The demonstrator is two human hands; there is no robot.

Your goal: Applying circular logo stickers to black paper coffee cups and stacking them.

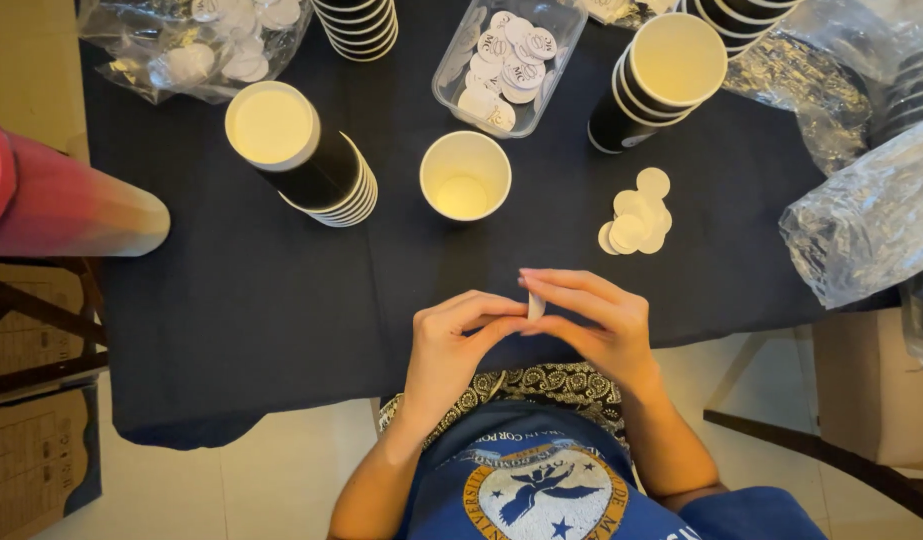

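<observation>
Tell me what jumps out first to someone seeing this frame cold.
Both hands meet at the near edge of the dark tablecloth: the left hand and right hand pinch a small white round sticker between their fingertips. Just beyond stands a single open paper cup, with a loose pile of white discs to its right. Black cup stacks and a clear tub of stickers ring the far side.

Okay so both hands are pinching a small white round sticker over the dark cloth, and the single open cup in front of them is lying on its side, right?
Not quite. The single open cup stands upright, mouth up, as the head view shows. The rest holds: the left hand and right hand pinch a small white round sticker over the dark cloth.
</observation>
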